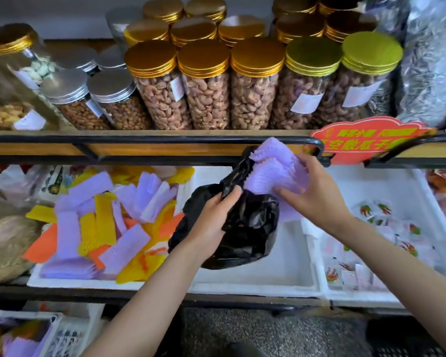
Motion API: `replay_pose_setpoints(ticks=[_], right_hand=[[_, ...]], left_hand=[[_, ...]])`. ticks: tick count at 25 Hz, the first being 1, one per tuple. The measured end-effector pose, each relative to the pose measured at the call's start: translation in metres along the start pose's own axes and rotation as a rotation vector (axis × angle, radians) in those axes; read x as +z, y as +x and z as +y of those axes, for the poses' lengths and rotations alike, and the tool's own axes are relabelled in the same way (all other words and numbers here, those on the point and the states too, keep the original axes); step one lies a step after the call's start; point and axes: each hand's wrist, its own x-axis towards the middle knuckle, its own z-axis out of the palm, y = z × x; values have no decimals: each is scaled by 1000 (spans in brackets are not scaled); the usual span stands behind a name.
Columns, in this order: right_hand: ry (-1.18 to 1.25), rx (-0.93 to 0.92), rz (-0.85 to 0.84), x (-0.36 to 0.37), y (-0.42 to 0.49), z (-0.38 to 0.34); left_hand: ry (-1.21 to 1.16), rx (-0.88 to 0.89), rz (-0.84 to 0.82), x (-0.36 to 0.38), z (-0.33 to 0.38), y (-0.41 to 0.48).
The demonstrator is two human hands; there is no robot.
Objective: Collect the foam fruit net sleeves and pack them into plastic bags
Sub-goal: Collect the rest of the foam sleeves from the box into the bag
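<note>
A black plastic bag (pixel 245 228) is held up over a white foam box (pixel 255 282), its mouth edge pinched between the curled fingers and thumb of the left hand (pixel 216 212). A bundle of purple foam net sleeves (pixel 273 173) is gripped by the right hand (pixel 317 191), whose fingers are wrapped under the stack with the thumb laid over the top. The bundle is set at the bag's mouth and partly past the rim, though how far in cannot be told. Many more sleeves, purple, yellow and orange, lie in a loose pile (pixel 101 222) in the neighbouring foam box (pixel 88 283) to the left, apart from the bag. The sleeves are judged to be very light, soft and springy. A squeezed stack will try to fan open, so it is best taken across the middle with a full wrap and kept compressed until inside. The bag's thin film is judged limp and slippery and gives no support, so its rim must be held wide. Little can be damaged; spilled sleeves are the likely mishap.
</note>
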Motion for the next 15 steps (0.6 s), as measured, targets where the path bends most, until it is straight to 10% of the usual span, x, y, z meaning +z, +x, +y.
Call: replay_pose_setpoints(ticks=[6, 11, 15], right_hand=[[-386, 111, -389, -3, -37, 26], [46, -28, -87, 27, -43, -10], [178, -66, -302, 70, -57, -34]], left_hand=[[450, 159, 286, -67, -25, -14], [470, 165, 408, -101, -27, -20], [324, 144, 452, -109, -25, -23]])
